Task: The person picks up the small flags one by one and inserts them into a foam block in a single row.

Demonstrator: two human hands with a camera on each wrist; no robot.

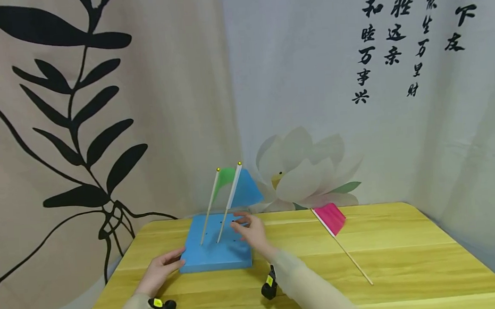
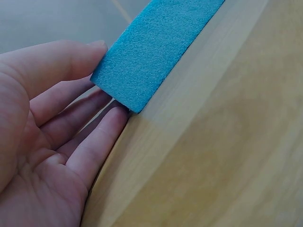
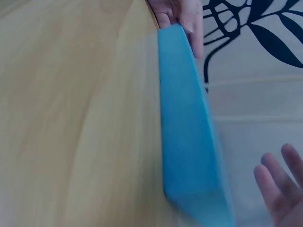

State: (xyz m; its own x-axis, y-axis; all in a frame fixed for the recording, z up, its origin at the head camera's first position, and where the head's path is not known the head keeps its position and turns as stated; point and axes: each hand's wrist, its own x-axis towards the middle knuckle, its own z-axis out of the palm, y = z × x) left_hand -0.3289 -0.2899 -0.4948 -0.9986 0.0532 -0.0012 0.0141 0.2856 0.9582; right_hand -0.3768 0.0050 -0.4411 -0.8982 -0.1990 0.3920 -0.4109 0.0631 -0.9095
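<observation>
Textured block [image 1: 216, 262] on wooden surface [image 1: 407, 258] holds green flag [image 1: 224, 177] and blue flag [image 1: 246, 190], tilted. Left hand [image 1: 156, 273]: fingers slightly apart, touching block's left edge. Right hand [image 1: 254, 233]: fingers apart, above block. Pink flag [image 1: 331, 219] lies right.

A pale, softly creased cloth [image 1: 183, 83] hangs behind the yellowish wooden counter [image 1: 389, 240]. Its printed lotus [image 1: 305, 170] shows just above the counter's far edge; a dark leafy plant print [image 1: 100, 104] climbs beyond the counter's far left corner, and columns of black Chinese characters [image 1: 394, 32] run high above the counter's right half. Soft light covers the counter.
</observation>
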